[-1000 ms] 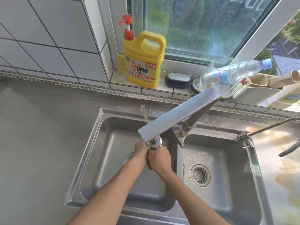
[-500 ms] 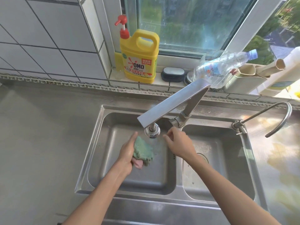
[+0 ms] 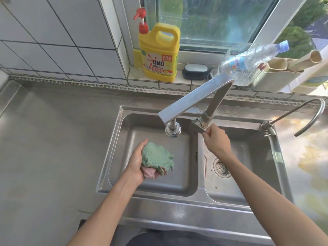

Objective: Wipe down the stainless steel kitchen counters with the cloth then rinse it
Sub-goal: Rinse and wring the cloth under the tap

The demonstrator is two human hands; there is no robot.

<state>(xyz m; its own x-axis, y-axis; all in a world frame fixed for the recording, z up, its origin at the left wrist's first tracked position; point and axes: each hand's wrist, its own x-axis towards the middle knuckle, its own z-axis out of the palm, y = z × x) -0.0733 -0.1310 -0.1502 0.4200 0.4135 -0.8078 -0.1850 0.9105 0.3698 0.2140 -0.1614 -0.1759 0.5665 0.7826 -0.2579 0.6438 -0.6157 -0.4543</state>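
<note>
Head view: nearest, the left hand (image 3: 137,161) grips the bunched green cloth (image 3: 157,159) over the left basin (image 3: 124,148), while beyond, the right hand (image 3: 215,141), which left the cloth moments ago, now pinches the tap lever (image 3: 199,125), likely ending the rinse.

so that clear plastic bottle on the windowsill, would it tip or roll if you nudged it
Probably. The clear plastic bottle already sits tilted, propped against the beige holder, so a nudge could shift it. It looks mostly empty, so likely light. Its round body would probably roll along the windowsill.
</note>
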